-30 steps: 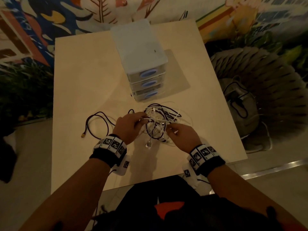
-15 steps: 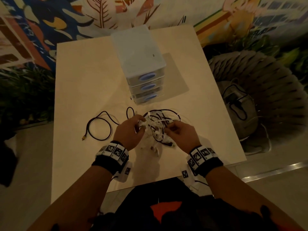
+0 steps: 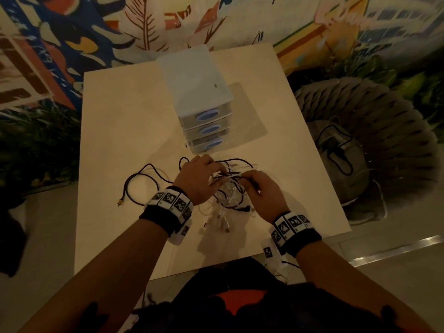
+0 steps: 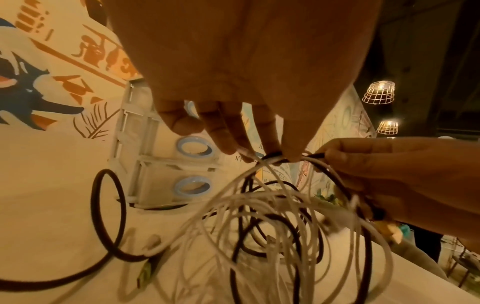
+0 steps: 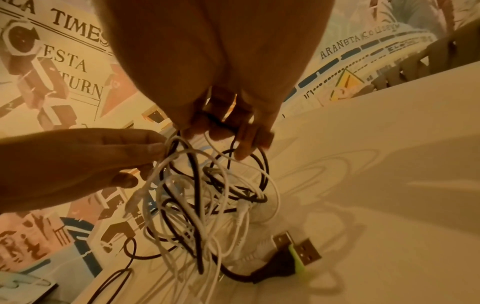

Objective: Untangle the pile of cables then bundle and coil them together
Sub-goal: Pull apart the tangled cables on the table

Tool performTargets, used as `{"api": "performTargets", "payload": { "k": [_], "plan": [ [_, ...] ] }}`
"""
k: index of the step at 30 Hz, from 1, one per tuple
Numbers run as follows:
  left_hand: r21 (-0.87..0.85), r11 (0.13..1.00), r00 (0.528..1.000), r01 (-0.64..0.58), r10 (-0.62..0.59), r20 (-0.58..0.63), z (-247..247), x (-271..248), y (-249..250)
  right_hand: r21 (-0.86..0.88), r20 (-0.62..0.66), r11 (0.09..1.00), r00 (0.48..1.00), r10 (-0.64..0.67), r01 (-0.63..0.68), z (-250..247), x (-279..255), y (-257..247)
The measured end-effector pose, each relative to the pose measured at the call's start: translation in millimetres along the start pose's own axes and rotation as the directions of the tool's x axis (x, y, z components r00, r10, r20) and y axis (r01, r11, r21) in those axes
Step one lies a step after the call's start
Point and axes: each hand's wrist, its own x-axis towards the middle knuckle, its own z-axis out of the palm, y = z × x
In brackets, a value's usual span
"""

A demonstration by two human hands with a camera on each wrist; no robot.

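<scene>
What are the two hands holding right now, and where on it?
Both grip the tangle of cables at its top strands: left hand pinches white and black strands, right hand curls round black ones.

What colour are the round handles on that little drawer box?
Light blue rings on the drawer box; the left wrist view shows them best.

A painted mural [image 3: 72, 32] fills the wall across the top of the frame behind a pale table [image 3: 120, 131]; two wire-caged lamps [image 4: 379, 92] glow at upper right under dim, warm light.
</scene>
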Motion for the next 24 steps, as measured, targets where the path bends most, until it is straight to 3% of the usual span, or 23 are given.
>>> {"api": "performTargets", "payload": {
  "k": [6, 9, 12, 16, 20, 22, 24],
  "plan": [
    [-0.139, 0.99, 1.0, 0.001, 0.002, 0.017, -1, -2, -2, -0.014, 0.114, 0.996, 0.99, 0.085, -0.084, -8, 1, 9],
    [-0.213, 0.977, 1.0, 0.007, 0.0, 0.029, -5, -2, 2, 0.095, 0.144, 0.984, 0.98, 0.138, -0.152, -8, 3, 9],
    [-0.183, 0.983, 0.999, 0.013, -0.004, 0.052, -7, -2, 1, 0.241, 0.128, 0.946, 0.973, 0.191, -0.217, -10, 7, 4],
    [-0.145, 0.989, 0.999, -0.031, 0.029, -0.013, -8, -2, 2, 0.389, 0.185, 0.865, 0.946, 0.265, -0.318, -12, 14, 2],
    [-0.269, 0.953, 0.984, 0.138, -0.164, -0.077, -8, -3, 4, 0.509, 0.256, 0.756, 0.91, 0.325, -0.413, -9, 22, 8],
    [-0.312, 0.923, 0.969, 0.223, -0.246, -0.035, -5, -5, 1, 0.567, 0.306, 0.687, 0.89, 0.338, -0.455, -6, 26, 13],
    [-0.347, 0.905, 0.967, 0.248, -0.25, 0.038, -2, -7, -5, 0.564, 0.329, 0.67, 0.876, 0.353, -0.482, -1, 30, 15]
  ]
}}
